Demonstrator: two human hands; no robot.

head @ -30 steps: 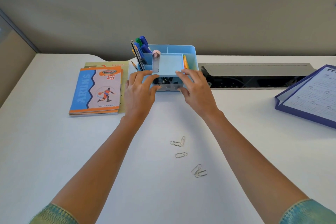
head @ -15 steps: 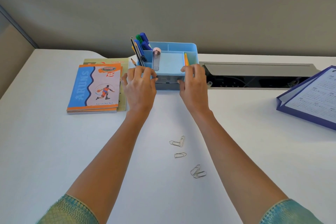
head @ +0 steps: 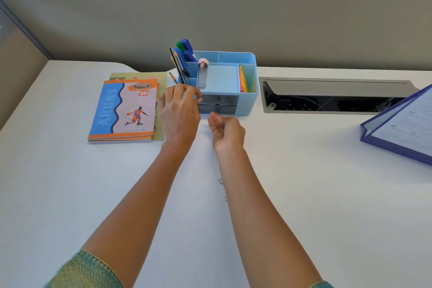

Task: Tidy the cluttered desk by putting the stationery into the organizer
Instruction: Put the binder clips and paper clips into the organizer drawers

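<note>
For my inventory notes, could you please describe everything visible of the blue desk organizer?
The organizer looks like light blue plastic and stands upright at the back of the white desk. Its open top compartments hold markers, a pencil, a pink-capped tube and sticky notes. Two grey drawers in front look shut. The left hand grips its front left corner; the right hand hovers clear.

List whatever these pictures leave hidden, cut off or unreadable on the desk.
Head view only:
- Paper clips: mostly hidden behind the right forearm.
- Drawers of the organizer: dark fronts hide the contents.
- Organizer's left front corner: covered by the left hand curled round it.
- Right hand: curled fingers hide whether it holds anything.
- Folder: cut off by the right edge, print too small to read.
</note>
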